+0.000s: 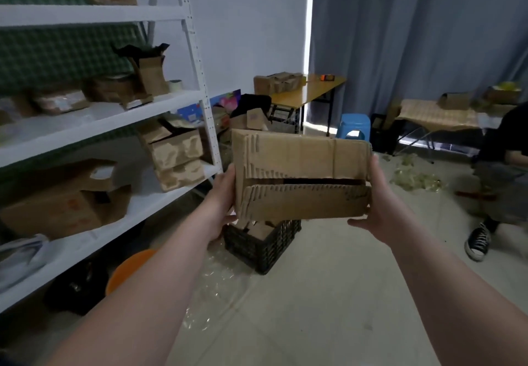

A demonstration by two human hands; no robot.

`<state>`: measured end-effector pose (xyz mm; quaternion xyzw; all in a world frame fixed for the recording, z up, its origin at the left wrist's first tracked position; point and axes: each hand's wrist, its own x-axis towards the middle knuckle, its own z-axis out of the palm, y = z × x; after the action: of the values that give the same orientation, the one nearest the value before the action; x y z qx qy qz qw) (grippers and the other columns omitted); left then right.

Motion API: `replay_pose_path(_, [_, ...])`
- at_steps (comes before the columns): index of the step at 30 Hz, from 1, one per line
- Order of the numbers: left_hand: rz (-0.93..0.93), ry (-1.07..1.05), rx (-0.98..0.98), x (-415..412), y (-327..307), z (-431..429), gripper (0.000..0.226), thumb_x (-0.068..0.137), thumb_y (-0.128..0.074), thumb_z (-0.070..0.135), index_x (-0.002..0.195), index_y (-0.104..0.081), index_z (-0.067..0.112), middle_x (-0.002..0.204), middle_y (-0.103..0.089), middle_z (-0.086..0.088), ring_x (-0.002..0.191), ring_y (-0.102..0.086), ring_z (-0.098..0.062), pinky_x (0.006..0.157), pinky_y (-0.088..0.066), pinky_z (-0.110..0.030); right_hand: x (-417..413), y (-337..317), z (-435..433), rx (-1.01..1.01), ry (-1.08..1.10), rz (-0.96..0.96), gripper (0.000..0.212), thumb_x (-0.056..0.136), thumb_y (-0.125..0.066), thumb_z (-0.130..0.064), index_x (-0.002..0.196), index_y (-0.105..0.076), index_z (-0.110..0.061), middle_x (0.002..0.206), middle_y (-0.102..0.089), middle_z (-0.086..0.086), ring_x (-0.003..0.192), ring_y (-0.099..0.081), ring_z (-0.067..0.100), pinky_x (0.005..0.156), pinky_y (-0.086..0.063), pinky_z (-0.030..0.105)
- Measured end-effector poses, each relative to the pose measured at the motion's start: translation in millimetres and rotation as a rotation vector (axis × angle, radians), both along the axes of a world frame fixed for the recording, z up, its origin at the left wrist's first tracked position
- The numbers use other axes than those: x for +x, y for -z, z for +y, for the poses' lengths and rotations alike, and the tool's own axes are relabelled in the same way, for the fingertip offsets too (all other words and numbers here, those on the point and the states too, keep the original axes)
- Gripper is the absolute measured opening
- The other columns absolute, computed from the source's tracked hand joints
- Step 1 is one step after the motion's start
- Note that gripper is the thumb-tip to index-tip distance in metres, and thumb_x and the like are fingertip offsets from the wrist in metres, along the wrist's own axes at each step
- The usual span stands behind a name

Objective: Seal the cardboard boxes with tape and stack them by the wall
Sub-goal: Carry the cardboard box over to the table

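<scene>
A worn brown cardboard box (pixel 300 174) is held up in the air in front of me, its torn top flaps meeting at a dark gap along the middle. My left hand (pixel 221 199) grips its left end, fingers hidden underneath. My right hand (pixel 374 208) grips its right end, with the thumb on the near side. No tape is visible on the box's seam. A roll of tape (pixel 175 85) stands on the middle shelf at the left.
White metal shelving (pixel 94 119) at the left holds several crumpled cardboard boxes. A black plastic crate (pixel 263 245) sits on the floor below the held box. Further back stand a yellow table (pixel 303 94) and a blue stool (pixel 354 127). A seated person's leg and sneaker (pixel 478 241) are at the right.
</scene>
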<state>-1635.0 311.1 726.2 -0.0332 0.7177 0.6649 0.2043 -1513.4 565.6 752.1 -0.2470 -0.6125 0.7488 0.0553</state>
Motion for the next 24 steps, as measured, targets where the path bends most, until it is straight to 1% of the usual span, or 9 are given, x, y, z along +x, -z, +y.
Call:
replay_pose_path(3, [0.053, -0.007, -0.024, -57, 5, 30, 0.102, 0.048, -0.045, 0.1, 0.128, -0.051, 0.038, 0.122, -0.064, 0.003, 0.111, -0.061, -0.025, 0.095, -0.046, -0.053, -44, 1, 31, -0.025, 0.036, 0.022, 0.091, 0.077, -0.037, -0.082, 0.149, -0.031, -0.027, 0.149, -0.041, 0.008, 0.136, -0.038, 0.034, 0.11, -0.03, 0.061])
replay_pose_path(5, [0.037, 0.032, 0.007, -92, 10, 50, 0.104, 0.047, -0.047, 0.099, 0.129, -0.05, 0.036, 0.123, -0.065, 0.002, 0.11, -0.062, -0.024, 0.096, -0.047, -0.052, -73, 6, 52, -0.035, 0.047, 0.032, 0.086, 0.08, -0.036, -0.08, 0.147, -0.037, -0.025, 0.146, -0.046, 0.006, 0.133, -0.042, 0.032, 0.109, -0.031, 0.06])
replay_pose_path(8, [0.004, 0.104, 0.042, -143, 20, 82, 0.114, 0.046, -0.05, 0.099, 0.14, -0.038, 0.035, 0.129, -0.061, -0.004, 0.11, -0.063, -0.028, 0.094, -0.049, -0.053, -122, 14, 83, -0.038, 0.063, 0.046, 0.084, 0.081, -0.037, -0.079, 0.147, -0.037, -0.027, 0.146, -0.045, 0.004, 0.134, -0.041, 0.031, 0.109, -0.031, 0.061])
replay_pose_path(10, [-0.016, 0.118, 0.042, -179, 24, 106, 0.124, 0.04, -0.048, 0.101, 0.144, -0.032, 0.036, 0.13, -0.06, -0.003, 0.107, -0.063, -0.026, 0.083, -0.055, -0.046, -159, 19, 105, -0.036, 0.083, 0.046, 0.083, 0.083, -0.038, -0.077, 0.148, -0.034, -0.027, 0.147, -0.043, 0.004, 0.134, -0.041, 0.031, 0.11, -0.03, 0.061])
replay_pose_path(13, [-0.032, 0.13, 0.053, -243, 28, 145, 0.129, 0.034, -0.047, 0.102, 0.145, -0.031, 0.037, 0.136, -0.054, -0.003, 0.101, -0.059, -0.022, 0.061, -0.056, -0.035, -227, 23, 138, -0.019, 0.097, 0.04, 0.079, 0.085, -0.038, -0.075, 0.148, -0.033, -0.028, 0.146, -0.043, 0.006, 0.131, -0.045, 0.031, 0.111, -0.028, 0.061])
replay_pose_path(14, [-0.032, 0.121, 0.06, -266, 26, 158, 0.127, 0.037, -0.047, 0.101, 0.145, -0.031, 0.038, 0.137, -0.053, -0.003, 0.101, -0.058, -0.021, 0.058, -0.055, -0.034, -252, 22, 149, -0.014, 0.106, 0.031, 0.078, 0.085, -0.037, -0.075, 0.147, -0.033, -0.028, 0.145, -0.043, 0.006, 0.13, -0.045, 0.031, 0.111, -0.029, 0.06])
replay_pose_path(17, [-0.008, 0.105, 0.064, -333, 12, 194, 0.117, 0.046, -0.045, 0.097, 0.145, -0.032, 0.035, 0.136, -0.053, -0.002, 0.1, -0.057, -0.02, 0.064, -0.048, -0.035, -327, 17, 182, -0.007, 0.129, 0.009, 0.079, 0.086, -0.038, -0.074, 0.148, -0.033, -0.026, 0.145, -0.043, 0.007, 0.13, -0.044, 0.031, 0.111, -0.03, 0.06])
replay_pose_path(20, [0.011, 0.1, 0.053, -390, -1, 228, 0.094, 0.067, -0.041, 0.087, 0.144, -0.032, 0.032, 0.13, -0.055, -0.003, 0.093, -0.058, -0.018, 0.057, -0.051, -0.035, -387, 10, 213, -0.02, 0.157, 0.01, 0.076, 0.086, -0.041, -0.074, 0.148, -0.031, -0.031, 0.147, -0.04, 0.002, 0.13, -0.044, 0.028, 0.11, -0.032, 0.059])
replay_pose_path(24, [0.02, 0.091, 0.007, -460, -1, 271, 0.09, 0.071, -0.041, 0.086, 0.144, -0.029, 0.034, 0.118, -0.056, 0.0, 0.098, -0.058, -0.02, 0.064, -0.048, -0.035, -451, 4, 257, -0.04, 0.192, 0.015, 0.076, 0.086, -0.044, -0.072, 0.148, -0.031, -0.031, 0.146, -0.04, 0.0, 0.129, -0.045, 0.027, 0.11, -0.033, 0.058])
